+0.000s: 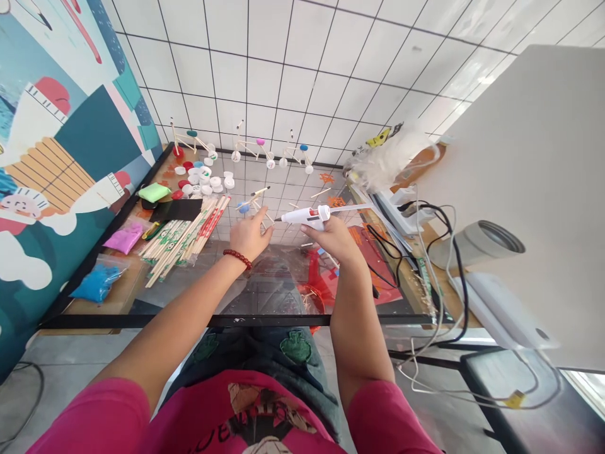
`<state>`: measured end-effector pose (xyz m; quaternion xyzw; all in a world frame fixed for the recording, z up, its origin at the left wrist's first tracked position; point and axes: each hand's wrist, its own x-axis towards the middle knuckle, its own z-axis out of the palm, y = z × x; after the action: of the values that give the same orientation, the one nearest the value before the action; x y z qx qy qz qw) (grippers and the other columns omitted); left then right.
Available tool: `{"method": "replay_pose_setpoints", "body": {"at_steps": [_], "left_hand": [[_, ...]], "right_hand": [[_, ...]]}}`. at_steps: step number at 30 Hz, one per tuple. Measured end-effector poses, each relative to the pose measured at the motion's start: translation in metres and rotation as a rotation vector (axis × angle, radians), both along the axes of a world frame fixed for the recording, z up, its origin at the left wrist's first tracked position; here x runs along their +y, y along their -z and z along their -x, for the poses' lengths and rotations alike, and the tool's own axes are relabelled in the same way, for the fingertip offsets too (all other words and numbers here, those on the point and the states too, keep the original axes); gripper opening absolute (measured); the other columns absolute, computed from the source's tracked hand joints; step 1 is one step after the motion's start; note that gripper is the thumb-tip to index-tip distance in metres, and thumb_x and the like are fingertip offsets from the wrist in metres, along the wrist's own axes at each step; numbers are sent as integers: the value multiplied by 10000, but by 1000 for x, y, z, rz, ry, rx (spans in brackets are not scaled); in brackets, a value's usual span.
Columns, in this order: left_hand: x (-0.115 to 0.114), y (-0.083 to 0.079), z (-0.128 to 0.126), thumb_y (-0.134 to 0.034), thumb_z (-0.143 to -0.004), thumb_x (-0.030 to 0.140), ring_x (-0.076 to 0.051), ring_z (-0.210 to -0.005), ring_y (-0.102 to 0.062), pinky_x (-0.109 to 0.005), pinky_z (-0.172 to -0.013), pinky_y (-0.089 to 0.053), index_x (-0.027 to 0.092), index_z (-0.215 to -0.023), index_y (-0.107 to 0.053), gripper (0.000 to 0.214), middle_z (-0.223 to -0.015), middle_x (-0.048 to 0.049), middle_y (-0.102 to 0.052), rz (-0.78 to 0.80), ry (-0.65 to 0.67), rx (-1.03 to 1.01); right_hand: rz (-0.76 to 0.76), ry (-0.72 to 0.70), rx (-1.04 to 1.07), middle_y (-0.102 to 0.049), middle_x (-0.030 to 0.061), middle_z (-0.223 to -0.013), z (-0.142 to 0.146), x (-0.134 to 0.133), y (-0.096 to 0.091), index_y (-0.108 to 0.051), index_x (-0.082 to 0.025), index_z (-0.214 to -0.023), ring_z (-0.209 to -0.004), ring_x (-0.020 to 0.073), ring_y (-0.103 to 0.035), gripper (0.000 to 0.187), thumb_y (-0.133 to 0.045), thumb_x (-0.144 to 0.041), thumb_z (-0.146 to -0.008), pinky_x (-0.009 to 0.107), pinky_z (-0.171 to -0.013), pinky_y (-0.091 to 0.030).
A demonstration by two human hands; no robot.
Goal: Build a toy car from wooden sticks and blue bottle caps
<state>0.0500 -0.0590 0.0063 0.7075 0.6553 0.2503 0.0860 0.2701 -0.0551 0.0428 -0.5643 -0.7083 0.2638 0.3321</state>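
Note:
My right hand is wrapped around a white hot glue gun, its nozzle pointing left and a long clear glue stick poking out of its back. My left hand, with a red bead bracelet at the wrist, is closed on a small model made of wooden sticks. The model carries a blue disc and a dark-tipped stick. The gun's nozzle sits at the model's near stick, just off my left fingertips; whether they touch I cannot tell.
Three finished-looking stick models stand along the back. White and red bottle caps, bundled chopsticks and bags of pink and blue clay lie left. A power strip, cables and a red basket are right and below.

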Motion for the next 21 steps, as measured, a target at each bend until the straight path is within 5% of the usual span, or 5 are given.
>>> {"method": "replay_pose_setpoints", "body": {"at_steps": [21], "left_hand": [[-2,-3,0,-554,-964,431,-348,-1003,-706,-403,-797,-516,239,-1538,-463,612,-1094,-123,-757,51,9,17]], "right_hand": [[28,-62,5,-810,68,-1021,2,0,-1,-778,-156,-1011,-984,277,-727,274,-673,-321,-820,374,-934,-528]]}}
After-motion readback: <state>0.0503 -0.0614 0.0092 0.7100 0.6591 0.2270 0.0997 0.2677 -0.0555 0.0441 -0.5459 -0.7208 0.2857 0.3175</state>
